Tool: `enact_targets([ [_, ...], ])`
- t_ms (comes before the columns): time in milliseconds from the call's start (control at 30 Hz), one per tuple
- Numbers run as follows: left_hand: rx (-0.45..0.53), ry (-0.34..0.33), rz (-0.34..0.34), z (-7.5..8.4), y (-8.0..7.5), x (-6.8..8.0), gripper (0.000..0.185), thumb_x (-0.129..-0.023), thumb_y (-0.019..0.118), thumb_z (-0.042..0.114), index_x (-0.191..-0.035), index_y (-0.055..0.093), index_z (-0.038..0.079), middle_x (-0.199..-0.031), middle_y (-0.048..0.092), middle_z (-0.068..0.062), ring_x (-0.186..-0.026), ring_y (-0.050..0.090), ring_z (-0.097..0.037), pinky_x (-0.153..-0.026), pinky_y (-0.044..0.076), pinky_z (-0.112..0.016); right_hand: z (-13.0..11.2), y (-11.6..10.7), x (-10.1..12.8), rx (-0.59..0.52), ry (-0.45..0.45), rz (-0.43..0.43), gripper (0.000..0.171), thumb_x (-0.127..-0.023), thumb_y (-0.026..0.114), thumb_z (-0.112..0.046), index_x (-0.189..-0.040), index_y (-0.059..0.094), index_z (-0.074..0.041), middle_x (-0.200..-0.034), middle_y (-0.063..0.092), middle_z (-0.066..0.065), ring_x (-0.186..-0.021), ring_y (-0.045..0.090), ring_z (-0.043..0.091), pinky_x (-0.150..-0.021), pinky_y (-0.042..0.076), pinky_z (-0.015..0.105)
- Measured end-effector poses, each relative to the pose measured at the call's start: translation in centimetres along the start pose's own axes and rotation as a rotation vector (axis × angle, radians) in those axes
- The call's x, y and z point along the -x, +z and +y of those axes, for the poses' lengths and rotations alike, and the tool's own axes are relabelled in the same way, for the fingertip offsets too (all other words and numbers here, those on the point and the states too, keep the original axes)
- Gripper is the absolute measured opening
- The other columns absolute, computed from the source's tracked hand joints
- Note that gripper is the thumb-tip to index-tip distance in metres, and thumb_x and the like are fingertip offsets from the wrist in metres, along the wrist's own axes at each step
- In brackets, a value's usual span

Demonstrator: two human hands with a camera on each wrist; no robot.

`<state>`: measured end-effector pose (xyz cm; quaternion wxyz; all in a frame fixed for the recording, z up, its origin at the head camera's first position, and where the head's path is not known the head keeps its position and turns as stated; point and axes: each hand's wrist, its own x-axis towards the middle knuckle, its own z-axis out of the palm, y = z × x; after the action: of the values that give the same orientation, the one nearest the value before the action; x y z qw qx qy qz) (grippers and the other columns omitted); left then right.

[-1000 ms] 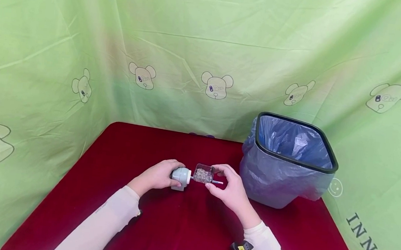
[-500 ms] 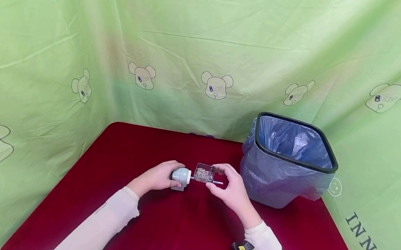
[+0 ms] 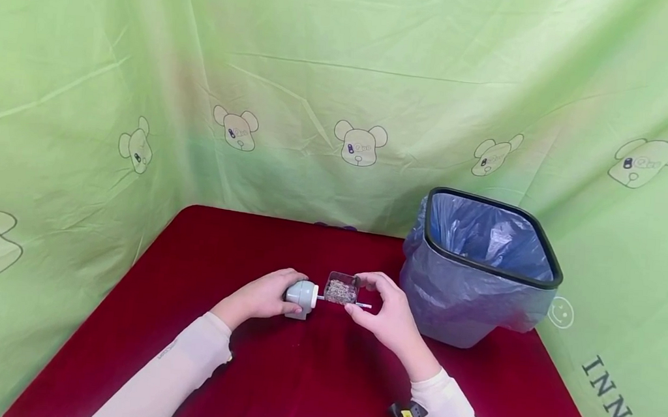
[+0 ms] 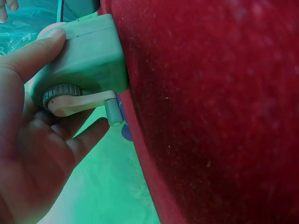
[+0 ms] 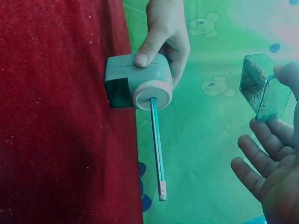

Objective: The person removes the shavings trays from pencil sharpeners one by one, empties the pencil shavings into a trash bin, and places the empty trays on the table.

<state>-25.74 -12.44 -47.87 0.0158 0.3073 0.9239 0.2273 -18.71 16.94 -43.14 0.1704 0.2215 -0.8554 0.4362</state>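
My left hand grips a pale grey-green crank pencil sharpener on the red cloth, thumb on its near side. In the left wrist view, the crank points away from the pencil side. A pencil sticks out of the sharpener's round front, its eraser end outward. The slot beneath the body is dark and has no drawer in it. My right hand pinches a small see-through drawer holding shavings between thumb and fingers. In the head view the drawer overlaps the pencil, raised above the cloth.
A bin with a black rim and a blue bag liner stands at the back right, close behind my right hand. Red cloth covers the table. A green curtain with bear prints hangs around its back and sides.
My right hand and the drawer have shifted very slightly to the right. The left hand, sharpener and pencil stay almost where they were.
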Motion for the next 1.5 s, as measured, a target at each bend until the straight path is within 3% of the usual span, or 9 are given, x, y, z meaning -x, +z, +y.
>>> enact_targets([
  [300,-0.019,0.037,0.010,-0.3,0.2,-0.2,0.065,-0.087,0.082,0.034,-0.141,0.056,0.010,-0.127,0.061,-0.001,-0.107,0.059,-0.012,-0.098,0.051,-0.036,-0.4,-0.5,-0.2,0.006,-0.011,0.015,0.051,-0.077,0.089,-0.022,-0.123,0.067,-0.019,-0.116,0.068,-0.007,-0.107,0.061,0.013,-0.097,0.051,0.036],
  [700,-0.037,0.043,-0.003,-0.4,0.1,-0.3,0.064,-0.088,0.082,0.035,-0.141,0.056,0.010,-0.128,0.061,0.001,-0.107,0.058,-0.011,-0.097,0.051,-0.035,-1.2,-1.4,-0.7,0.015,0.017,0.004,0.050,-0.079,0.088,-0.023,-0.124,0.067,-0.017,-0.117,0.069,-0.004,-0.108,0.063,0.021,-0.096,0.051,0.046],
  [1067,-0.024,-0.005,-0.024,-0.3,0.0,-0.2,0.066,-0.088,0.081,0.036,-0.144,0.055,0.012,-0.130,0.061,0.001,-0.108,0.058,-0.011,-0.099,0.050,-0.035,-1.6,-1.8,-1.0,0.020,0.007,0.008,0.049,-0.080,0.088,-0.024,-0.124,0.067,-0.018,-0.115,0.069,-0.005,-0.106,0.062,0.015,-0.094,0.052,0.042],
  [1500,0.006,0.003,-0.008,-0.2,0.1,-0.1,0.066,-0.087,0.083,0.033,-0.142,0.056,0.009,-0.129,0.062,-0.002,-0.107,0.059,-0.013,-0.098,0.050,-0.037,-3.2,-2.9,-1.3,0.018,0.009,0.011,0.049,-0.080,0.088,-0.022,-0.124,0.068,-0.016,-0.115,0.069,-0.003,-0.105,0.062,0.016,-0.095,0.052,0.045],
])
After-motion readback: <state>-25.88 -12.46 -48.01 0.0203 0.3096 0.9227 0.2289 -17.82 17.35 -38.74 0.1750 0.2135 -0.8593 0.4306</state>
